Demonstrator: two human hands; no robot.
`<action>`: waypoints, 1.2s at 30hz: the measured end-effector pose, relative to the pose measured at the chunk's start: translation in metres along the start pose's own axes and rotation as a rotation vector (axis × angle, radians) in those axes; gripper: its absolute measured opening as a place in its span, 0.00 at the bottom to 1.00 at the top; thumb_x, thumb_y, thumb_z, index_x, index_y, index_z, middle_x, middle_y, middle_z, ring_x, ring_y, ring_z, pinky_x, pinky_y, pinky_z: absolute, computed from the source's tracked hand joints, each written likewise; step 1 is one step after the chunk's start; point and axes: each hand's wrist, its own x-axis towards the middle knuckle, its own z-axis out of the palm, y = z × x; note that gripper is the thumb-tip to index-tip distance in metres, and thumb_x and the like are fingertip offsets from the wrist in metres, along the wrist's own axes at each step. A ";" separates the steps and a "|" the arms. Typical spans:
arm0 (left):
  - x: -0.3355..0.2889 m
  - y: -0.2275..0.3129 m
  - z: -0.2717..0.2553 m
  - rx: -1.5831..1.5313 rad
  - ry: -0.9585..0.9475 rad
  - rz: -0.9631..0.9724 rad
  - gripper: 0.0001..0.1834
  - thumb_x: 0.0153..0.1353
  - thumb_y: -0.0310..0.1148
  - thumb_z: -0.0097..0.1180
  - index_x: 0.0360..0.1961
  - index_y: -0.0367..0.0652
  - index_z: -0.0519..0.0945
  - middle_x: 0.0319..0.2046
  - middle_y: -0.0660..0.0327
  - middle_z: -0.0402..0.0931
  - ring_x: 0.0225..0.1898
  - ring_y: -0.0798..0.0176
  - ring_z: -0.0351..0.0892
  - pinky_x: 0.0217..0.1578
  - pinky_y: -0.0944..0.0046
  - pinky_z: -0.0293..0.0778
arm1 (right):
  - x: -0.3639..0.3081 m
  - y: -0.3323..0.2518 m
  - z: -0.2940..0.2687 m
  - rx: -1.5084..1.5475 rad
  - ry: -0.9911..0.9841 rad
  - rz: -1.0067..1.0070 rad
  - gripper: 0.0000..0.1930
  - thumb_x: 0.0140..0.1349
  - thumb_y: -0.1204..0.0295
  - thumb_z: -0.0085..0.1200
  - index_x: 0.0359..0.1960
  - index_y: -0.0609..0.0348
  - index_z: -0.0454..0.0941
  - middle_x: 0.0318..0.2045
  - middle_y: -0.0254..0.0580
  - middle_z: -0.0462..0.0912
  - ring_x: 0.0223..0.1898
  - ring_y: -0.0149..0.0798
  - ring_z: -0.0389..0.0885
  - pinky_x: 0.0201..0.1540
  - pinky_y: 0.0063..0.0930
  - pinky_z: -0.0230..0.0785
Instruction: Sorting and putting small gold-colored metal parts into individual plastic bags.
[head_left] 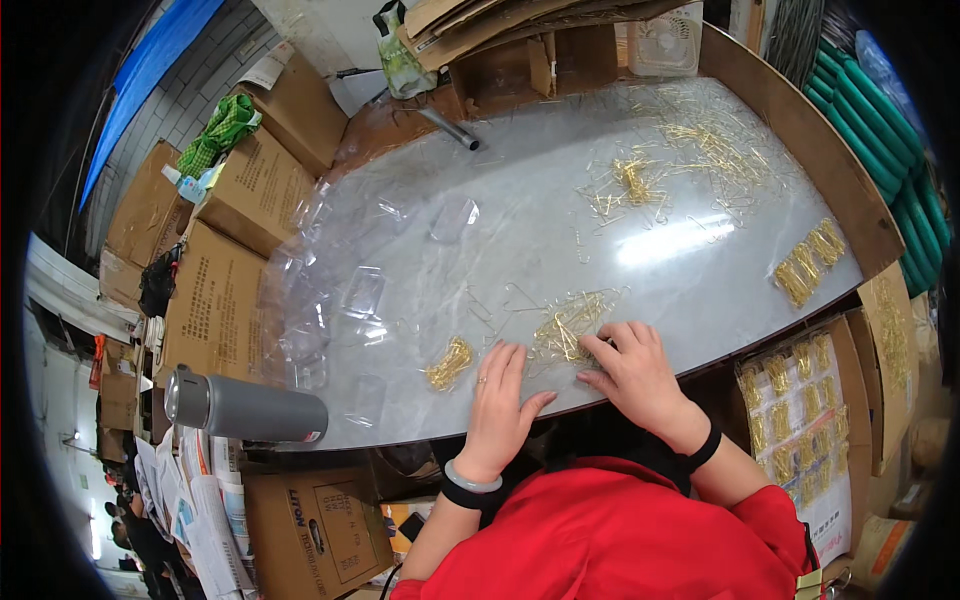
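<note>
A loose pile of gold wire hooks [568, 328] lies on the grey marble-patterned tabletop near its front edge, between my hands. My left hand [497, 405] rests flat at the pile's left side, fingers stretched forward and thumb apart. At the right side, my right hand [640, 372] is bent over the pile's edge, its thumb and forefinger apart and touching the hooks. Nothing held shows in either hand. Left of my left hand sits a tied bundle of gold hooks [449, 363]. A few single hooks [490, 310] lie just beyond the pile.
Clear plastic boxes [365, 290] crowd the table's left side. A grey bottle [245, 405] stands at the left edge. Scattered hooks [715, 150] cover the far right, with stacked bundles [808, 262] near the right edge. A cardboard wall [800, 130] borders that side; a metal tube [450, 128] lies behind.
</note>
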 end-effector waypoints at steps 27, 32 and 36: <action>0.017 0.009 0.019 -0.126 -0.079 -0.053 0.44 0.51 0.37 0.75 0.65 0.30 0.66 0.61 0.42 0.64 0.66 0.36 0.63 0.67 0.43 0.61 | 0.013 0.020 -0.008 0.121 -0.086 0.011 0.33 0.53 0.61 0.69 0.60 0.59 0.72 0.55 0.49 0.76 0.59 0.54 0.71 0.64 0.50 0.62; 0.017 0.006 0.021 0.002 -0.067 0.014 0.48 0.52 0.40 0.74 0.67 0.29 0.63 0.64 0.40 0.64 0.69 0.35 0.60 0.69 0.41 0.57 | 0.020 0.015 -0.008 0.059 -0.120 -0.053 0.31 0.57 0.64 0.66 0.62 0.57 0.71 0.60 0.47 0.75 0.66 0.52 0.68 0.71 0.51 0.56; 0.019 0.005 0.022 0.000 -0.101 0.018 0.48 0.55 0.45 0.71 0.69 0.29 0.61 0.65 0.41 0.62 0.70 0.37 0.57 0.71 0.39 0.52 | 0.025 0.027 0.002 0.169 -0.265 -0.229 0.24 0.60 0.71 0.62 0.59 0.58 0.74 0.60 0.44 0.77 0.67 0.50 0.69 0.72 0.51 0.56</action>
